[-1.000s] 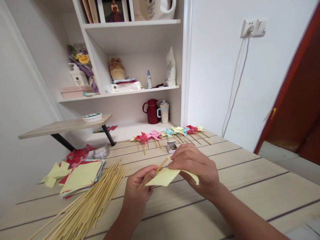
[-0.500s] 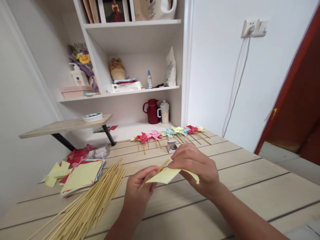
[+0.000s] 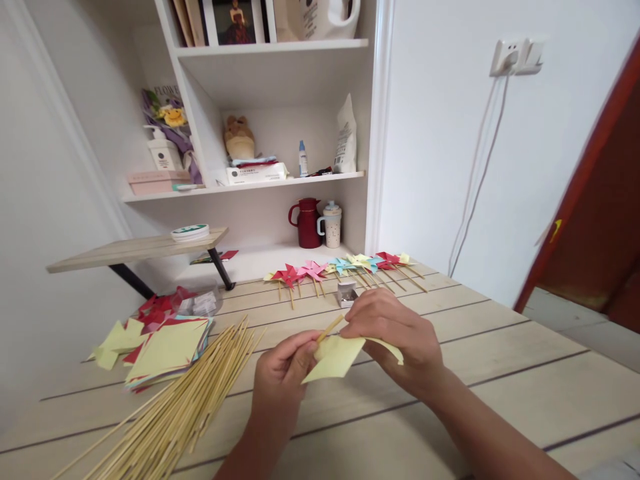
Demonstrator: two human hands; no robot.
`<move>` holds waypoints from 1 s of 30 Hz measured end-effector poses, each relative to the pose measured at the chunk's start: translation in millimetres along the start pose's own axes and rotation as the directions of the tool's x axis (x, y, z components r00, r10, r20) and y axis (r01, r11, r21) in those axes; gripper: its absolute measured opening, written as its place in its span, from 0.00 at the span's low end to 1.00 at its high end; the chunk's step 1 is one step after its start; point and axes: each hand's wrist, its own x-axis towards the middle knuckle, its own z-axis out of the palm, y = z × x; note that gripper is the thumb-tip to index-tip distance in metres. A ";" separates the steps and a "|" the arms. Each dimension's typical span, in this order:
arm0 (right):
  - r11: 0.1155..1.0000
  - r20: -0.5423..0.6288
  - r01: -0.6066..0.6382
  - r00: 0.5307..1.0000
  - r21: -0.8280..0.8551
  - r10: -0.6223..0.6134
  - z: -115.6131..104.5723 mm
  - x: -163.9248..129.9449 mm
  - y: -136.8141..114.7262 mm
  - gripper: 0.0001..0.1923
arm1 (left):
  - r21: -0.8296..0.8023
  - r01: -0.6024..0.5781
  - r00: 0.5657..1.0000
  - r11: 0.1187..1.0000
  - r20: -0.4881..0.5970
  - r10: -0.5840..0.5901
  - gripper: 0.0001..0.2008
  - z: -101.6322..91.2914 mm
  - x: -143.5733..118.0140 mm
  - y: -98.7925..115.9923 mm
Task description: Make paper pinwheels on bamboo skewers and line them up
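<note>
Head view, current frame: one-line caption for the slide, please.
Left hand grips a stick while the right hand holds yellow paper, with loose sticks and paper pinwheels on the table.

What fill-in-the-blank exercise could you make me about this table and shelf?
1. The right hand holds pale ____ paper.
2. The bundle of sticks lies to the ____ of the right hand.
3. The lidded cup stands to the ____ of the dark red pitcher.
Missing words: yellow; left; right.

Capitals "FLOWE" read on the pale backing (image 3: 163,75) above the bouquet (image 3: 173,117). Print on pump bottle (image 3: 165,155), white box (image 3: 257,174) and upright white bag (image 3: 346,137): too small to read.
</note>
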 end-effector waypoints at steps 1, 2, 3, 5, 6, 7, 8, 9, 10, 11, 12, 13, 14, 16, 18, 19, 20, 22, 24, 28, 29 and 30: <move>1.000 0.004 -0.001 1.000 0.004 0.001 0.0 0.0 0.2 0.10 | 0.018 -0.012 1.000 1.000 -0.006 0.012 0.13 -0.6 0.1 -0.6; 1.000 0.007 -0.003 1.000 0.009 0.003 0.1 -0.2 0.5 0.10 | 0.026 -0.019 1.000 0.999 -0.008 0.019 0.13 -1.1 0.2 -1.0; 1.000 0.007 -0.006 1.000 0.017 0.006 0.1 -0.4 0.8 0.10 | 0.023 -0.020 1.000 1.000 -0.006 0.020 0.14 -1.5 0.5 -1.3; 0.999 0.010 -0.027 1.000 0.037 0.027 0.1 -1.6 1.9 0.10 | -0.006 -0.006 1.000 1.000 0.011 0.006 0.16 -1.9 1.5 -1.6; 0.998 0.011 -0.046 0.999 0.048 0.046 0.1 -2.5 2.7 0.09 | -0.022 0.011 1.000 1.000 0.027 -0.010 0.17 -2.2 2.3 -1.9; 0.996 0.011 -0.069 0.998 0.061 0.068 0.1 -3.5 3.6 0.09 | -0.036 0.031 0.999 0.999 0.045 -0.029 0.18 -2.6 3.3 -2.1; 0.993 0.010 -0.091 0.996 0.076 0.091 0.1 -4.6 4.5 0.09 | -0.049 0.050 0.997 0.998 0.059 -0.047 0.18 -3.2 4.4 -2.4; 0.989 0.005 -0.112 0.994 0.094 0.112 0.1 -5.7 5.4 0.08 | -0.059 0.067 0.996 0.996 0.068 -0.063 0.19 -3.9 5.6 -2.7; 0.985 -0.002 -0.128 0.992 0.114 0.129 0.1 -6.6 6.3 0.08 | -0.066 0.077 0.995 0.995 0.072 -0.072 0.19 -4.8 6.8 -2.9; 0.981 -0.009 -0.140 0.990 0.133 0.142 0.2 -7.3 7.0 0.08 | -0.070 0.078 0.995 0.994 0.072 -0.073 0.19 -5.7 7.9 -3.1; 0.978 -0.013 -0.149 0.988 0.149 0.152 0.4 -7.7 7.6 0.08 | -0.069 0.073 0.995 0.995 0.071 -0.068 0.19 -6.5 8.8 -3.3; 0.974 -0.012 -0.155 0.987 0.165 0.159 0.8 -7.8 7.8 0.08 | -0.066 0.065 0.996 0.996 0.071 -0.061 0.19 -7.1 9.5 -3.4; 0.971 -0.006 -0.160 0.986 0.178 0.164 1.4 -7.6 7.7 0.09 | -0.061 0.058 0.996 0.996 0.075 -0.053 0.19 -7.4 9.9 -3.6; 0.966 0.018 -0.164 0.986 0.201 0.163 3.2 -6.7 6.6 0.08 | -0.056 0.048 0.995 0.997 0.086 -0.043 0.18 -7.1 9.7 -4.1; 0.965 0.044 -0.145 0.989 0.220 0.139 5.5 -5.6 4.8 0.07 | -0.062 0.042 0.996 0.997 0.077 -0.037 0.18 -5.8 8.6 -4.5; 0.966 0.052 -0.130 0.991 0.222 0.121 6.6 -5.3 3.9 0.06 | -0.067 0.037 0.997 0.997 0.067 -0.032 0.17 -5.0 7.9 -4.5; 0.969 0.058 -0.113 0.993 0.219 0.103 7.6 -5.0 3.0 0.06 | -0.071 0.031 0.998 0.997 0.056 -0.027 0.16 -4.2 7.1 -4.3; 0.976 0.062 -0.089 0.995 0.198 0.078 8.6 -5.0 2.0 0.06 | -0.073 0.023 0.999 0.997 0.041 -0.020 0.15 -2.9 5.7 -3.2; 0.983 0.051 -0.066 0.997 0.173 0.058 8.5 -5.1 1.5 0.07 | -0.068 0.019 0.999 0.998 0.043 -0.016 0.15 -2.0 4.5 -1.7; 0.992 0.026 -0.004 1.000 0.122 0.001 7.1 -3.6 -0.1 0.09 | -0.055 0.008 0.999 0.998 0.051 -0.005 0.14 -1.2 2.5 -1.7; 0.994 0.018 0.008 1.000 0.106 -0.010 6.8 -2.7 -0.8 0.09 | -0.054 -0.001 0.999 0.999 0.050 0.003 0.13 -1.1 2.1 -2.5; 0.996 0.010 0.019 1.000 0.088 -0.020 6.5 -1.7 -1.7 0.09 | -0.053 -0.012 0.999 0.999 0.048 0.015 0.13 -1.2 1.8 -3.5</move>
